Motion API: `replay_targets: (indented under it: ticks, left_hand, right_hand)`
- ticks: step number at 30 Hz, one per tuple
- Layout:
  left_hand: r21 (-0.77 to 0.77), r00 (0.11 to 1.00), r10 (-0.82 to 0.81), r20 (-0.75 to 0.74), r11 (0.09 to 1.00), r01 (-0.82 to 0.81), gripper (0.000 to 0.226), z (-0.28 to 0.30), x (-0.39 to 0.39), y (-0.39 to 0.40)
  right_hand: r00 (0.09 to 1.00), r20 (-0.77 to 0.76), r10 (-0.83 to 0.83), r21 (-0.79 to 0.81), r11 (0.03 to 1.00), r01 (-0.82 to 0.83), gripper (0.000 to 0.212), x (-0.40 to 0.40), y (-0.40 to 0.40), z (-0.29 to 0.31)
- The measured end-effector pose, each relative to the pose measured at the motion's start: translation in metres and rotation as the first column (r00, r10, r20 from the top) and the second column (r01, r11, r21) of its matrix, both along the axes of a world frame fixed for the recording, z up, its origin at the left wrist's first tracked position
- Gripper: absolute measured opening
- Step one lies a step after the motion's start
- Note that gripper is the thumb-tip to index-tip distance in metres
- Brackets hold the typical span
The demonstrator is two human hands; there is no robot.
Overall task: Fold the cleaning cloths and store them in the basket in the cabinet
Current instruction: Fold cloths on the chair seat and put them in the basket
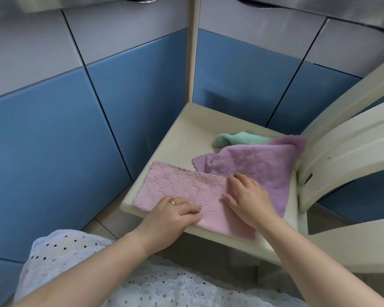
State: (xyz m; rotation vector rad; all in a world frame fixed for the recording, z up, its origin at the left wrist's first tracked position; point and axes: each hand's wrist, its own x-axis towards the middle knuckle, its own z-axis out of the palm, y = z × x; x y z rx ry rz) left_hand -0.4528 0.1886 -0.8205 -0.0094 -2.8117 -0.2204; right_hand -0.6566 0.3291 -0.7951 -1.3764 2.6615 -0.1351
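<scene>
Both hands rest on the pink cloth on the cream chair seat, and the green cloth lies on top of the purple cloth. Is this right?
Not quite. The head view shows the purple cloth lying on top of the green cloth, covering part of it. The rest holds: the left hand and right hand rest on the pink cloth on the cream chair seat.

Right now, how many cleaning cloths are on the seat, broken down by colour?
Pink cloth: 1, under both hands
Purple cloth: 1, partly under the pink one
Green cloth: 1, bunched at the back, partly under the purple one
Total: 3 cloths on the cream chair seat
</scene>
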Motion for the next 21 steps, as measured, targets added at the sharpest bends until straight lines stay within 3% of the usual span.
replay_targets:
  ticks: [7, 11, 15, 18, 21]
  left_hand:
    - [-0.029, 0.996, -0.022, 0.090, 0.999, 0.025, 0.029, 0.011, 0.029, -0.042]
    - [-0.064, 0.988, -0.050, 0.143, 0.996, 0.060, 0.045, 0.004, 0.040, -0.048]
    - [-0.127, 0.987, -0.123, 0.108, 0.983, 0.136, 0.041, -0.003, 0.037, -0.056]
    - [-0.180, 0.974, -0.191, 0.119, 0.961, 0.210, 0.036, -0.003, 0.032, -0.065]
    - [-0.191, 0.980, -0.163, 0.118, 0.964, 0.183, 0.038, -0.007, 0.035, -0.070]
  right_hand:
    - [0.995, 0.014, -0.097, 0.181, 0.979, 0.093, 0.065, -0.019, -0.005, 0.004]
    - [0.997, -0.038, -0.068, 0.180, 0.981, 0.074, 0.059, -0.019, -0.009, 0.010]
    - [0.965, -0.122, 0.231, 0.037, 0.973, -0.228, 0.058, -0.003, -0.012, 0.004]
    - [0.815, -0.193, 0.546, 0.029, 0.834, -0.551, 0.051, 0.003, -0.011, -0.004]
    - [0.731, -0.198, 0.654, 0.064, 0.752, -0.656, 0.045, 0.008, -0.004, -0.005]
